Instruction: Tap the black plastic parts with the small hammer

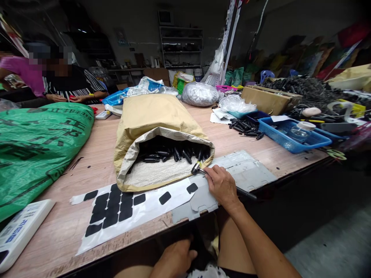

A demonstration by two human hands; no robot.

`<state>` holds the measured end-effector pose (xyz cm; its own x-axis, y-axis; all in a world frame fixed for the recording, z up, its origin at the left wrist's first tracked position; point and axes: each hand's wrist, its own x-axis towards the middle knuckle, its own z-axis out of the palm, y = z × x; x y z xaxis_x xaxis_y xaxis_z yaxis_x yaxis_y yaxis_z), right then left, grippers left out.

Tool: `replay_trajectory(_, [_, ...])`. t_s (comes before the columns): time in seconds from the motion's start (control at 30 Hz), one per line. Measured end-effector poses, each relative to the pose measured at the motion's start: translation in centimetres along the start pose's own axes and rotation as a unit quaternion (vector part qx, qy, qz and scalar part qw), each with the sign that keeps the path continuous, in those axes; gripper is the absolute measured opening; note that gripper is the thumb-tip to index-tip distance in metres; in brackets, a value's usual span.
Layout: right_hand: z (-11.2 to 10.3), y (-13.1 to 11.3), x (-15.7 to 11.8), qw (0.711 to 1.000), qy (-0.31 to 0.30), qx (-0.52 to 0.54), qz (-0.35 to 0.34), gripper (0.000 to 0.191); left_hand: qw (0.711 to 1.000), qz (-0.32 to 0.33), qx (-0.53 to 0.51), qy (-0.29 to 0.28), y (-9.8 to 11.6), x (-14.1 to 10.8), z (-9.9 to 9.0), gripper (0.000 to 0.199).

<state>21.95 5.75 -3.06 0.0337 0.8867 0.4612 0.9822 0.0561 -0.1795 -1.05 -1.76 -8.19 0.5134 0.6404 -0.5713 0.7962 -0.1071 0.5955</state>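
My right hand (pixel 223 185) is closed on a small hammer (pixel 196 167) at the table's front edge. Its head, with a yellowish face, lies against the lip of a paper sack, and the dark handle runs out to the right under my hand. The tan sack (pixel 162 112) lies on its side, mouth towards me, with many black cylindrical parts (pixel 175 153) inside. Below the table edge, my left hand (pixel 176 256) is curled over my lap; whatever its fingers may hold is hidden. A grey board (pixel 249 170) lies under the right hand.
Black rounded stickers on a white sheet (pixel 150 210) lie before the sack. A green sack (pixel 37 143) and a white device (pixel 26 231) stand left. Right are loose black parts (pixel 243 127), a blue tray (pixel 286 141) and a cardboard box (pixel 266 98). Two people sit far left.
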Motion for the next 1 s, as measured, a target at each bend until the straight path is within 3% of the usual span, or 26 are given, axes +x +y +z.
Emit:
replay_trajectory(0.1, [0.1, 0.0, 0.0, 1.0, 0.003, -0.001, -0.001, 0.024, 0.991, 0.11, 0.036, -0.067, 3.6, -2.2, -4.9, 0.032])
replay_trajectory(0.17, [0.1, 0.0, 0.0, 1.0, 0.005, 0.0, -0.001, 0.024, 0.982, 0.174, -0.018, -0.073, 5.4, -2.7, -9.0, 0.026])
replay_trajectory(0.2, [0.1, 0.0, 0.0, 1.0, 0.006, 0.001, -0.002, 0.024, 0.98, 0.194, -0.017, -0.026, 6.0, -2.4, -11.1, 0.025])
replay_trajectory(0.27, [0.1, 0.0, 0.0, 1.0, 0.007, 0.005, -0.002, 0.023, 0.973, 0.181, 0.03, 0.143, 6.2, -0.8, -15.0, 0.026])
replay_trajectory(0.33, [0.0, 0.0, 0.1, 1.0, 0.006, 0.009, -0.001, 0.022, 0.929, 0.126, 0.089, 0.338, 5.5, 1.8, -18.4, 0.027])
replay_trajectory(0.37, [-0.1, 0.0, 0.1, 1.0, 0.005, 0.011, 0.0, 0.022, 0.899, 0.097, 0.131, 0.407, 5.0, 3.2, -19.8, 0.028])
replay_trajectory(0.43, [-0.2, 0.0, 0.1, 1.0, 0.003, 0.012, 0.002, 0.021, 0.856, 0.036, 0.209, 0.472, 3.8, 5.8, -22.0, 0.034])
replay_trajectory(0.5, [-0.2, 0.0, 0.1, 1.0, 0.001, 0.015, 0.003, 0.021, 0.842, -0.006, 0.255, 0.475, 2.8, 7.7, -23.4, 0.039])
replay_trajectory(0.6, [-0.2, 0.0, 0.2, 1.0, -0.003, 0.023, 0.006, 0.021, 0.843, -0.018, 0.273, 0.463, 2.0, 9.0, -24.4, 0.033])
replay_trajectory(0.73, [-0.2, 0.0, 0.2, 1.0, -0.003, 0.027, 0.007, 0.021, 0.832, 0.025, 0.279, 0.479, 2.4, 7.7, -23.9, 0.022])
replay_trajectory(0.87, [-0.1, 0.1, 0.1, 1.0, -0.002, 0.019, 0.007, 0.021, 0.836, 0.133, 0.262, 0.464, 3.3, 4.2, -20.9, 0.016])
replay_trajectory(1.0, [0.0, 0.1, 0.1, 1.0, -0.002, 0.015, 0.007, 0.022, 0.884, 0.204, 0.185, 0.377, 2.7, 1.7, -16.9, 0.012])
